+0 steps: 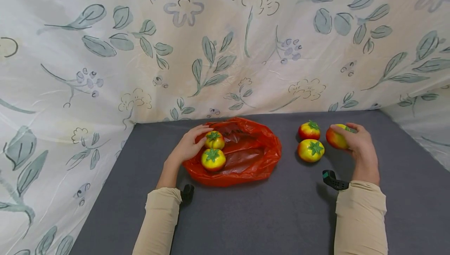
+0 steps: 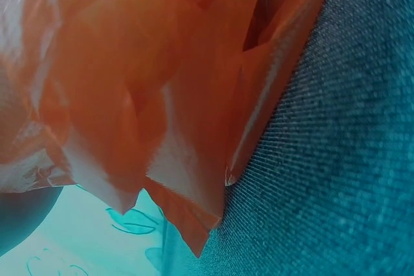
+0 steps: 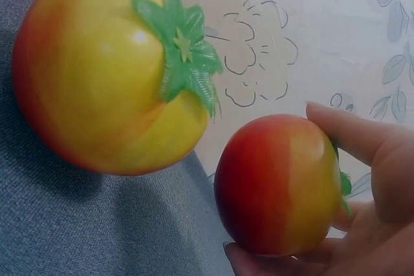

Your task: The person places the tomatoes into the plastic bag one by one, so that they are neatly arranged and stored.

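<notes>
My right hand [image 1: 356, 142] grips a red-and-yellow toy tomato [image 1: 335, 138] just above the grey table at the right. In the right wrist view its fingers [image 3: 362, 135] curl round that tomato [image 3: 278, 185], with another yellow tomato [image 3: 110, 69] close by on the table. Two more tomatoes [image 1: 309, 130] [image 1: 311, 150] stand left of the held one. My left hand [image 1: 190, 145] rests on the left rim of a red plastic bag [image 1: 251, 157], fingers stretched toward the upper of two tomatoes [image 1: 214, 140] [image 1: 213, 159] lying inside. The left wrist view shows only crumpled bag [image 2: 162, 95].
A grey cloth-covered table [image 1: 267, 216] is walled at the back and both sides by a floral sheet [image 1: 225, 52]. Bare grey surface lies in front of the bag and between the bag and the loose tomatoes.
</notes>
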`<action>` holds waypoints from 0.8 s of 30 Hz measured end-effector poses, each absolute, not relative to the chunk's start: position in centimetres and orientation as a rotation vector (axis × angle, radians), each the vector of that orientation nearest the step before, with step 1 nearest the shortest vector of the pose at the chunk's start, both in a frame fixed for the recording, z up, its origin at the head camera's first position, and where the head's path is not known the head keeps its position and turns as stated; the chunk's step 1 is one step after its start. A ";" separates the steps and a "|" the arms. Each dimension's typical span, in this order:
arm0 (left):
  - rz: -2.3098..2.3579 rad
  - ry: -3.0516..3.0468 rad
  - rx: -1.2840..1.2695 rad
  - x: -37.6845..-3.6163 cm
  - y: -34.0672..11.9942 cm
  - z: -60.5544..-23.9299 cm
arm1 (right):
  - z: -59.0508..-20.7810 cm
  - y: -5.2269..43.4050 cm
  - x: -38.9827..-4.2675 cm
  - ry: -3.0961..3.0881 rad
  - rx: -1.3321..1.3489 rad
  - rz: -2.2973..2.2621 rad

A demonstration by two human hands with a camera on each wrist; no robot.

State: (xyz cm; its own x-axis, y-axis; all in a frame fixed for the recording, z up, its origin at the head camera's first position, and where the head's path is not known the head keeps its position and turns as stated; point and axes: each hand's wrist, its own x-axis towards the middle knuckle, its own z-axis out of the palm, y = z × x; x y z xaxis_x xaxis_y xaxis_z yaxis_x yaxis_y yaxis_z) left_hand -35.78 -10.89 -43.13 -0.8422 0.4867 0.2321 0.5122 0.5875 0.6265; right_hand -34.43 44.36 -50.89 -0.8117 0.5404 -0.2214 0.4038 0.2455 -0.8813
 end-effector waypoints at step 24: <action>-1.104 -2.772 -0.872 -35.7 -10.9 -43.2 | -46.1 41.4 -32.3 -2.140 -0.956 1.878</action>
State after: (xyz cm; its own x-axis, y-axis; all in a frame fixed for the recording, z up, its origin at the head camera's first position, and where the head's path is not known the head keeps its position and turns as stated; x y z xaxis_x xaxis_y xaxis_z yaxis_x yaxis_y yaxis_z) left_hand -35.71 -10.91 -43.19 -0.8422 0.4882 0.2289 0.5119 0.5907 0.6237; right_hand -32.30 41.40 -46.06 -0.7889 0.5373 -0.2983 0.3655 0.0199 -0.9306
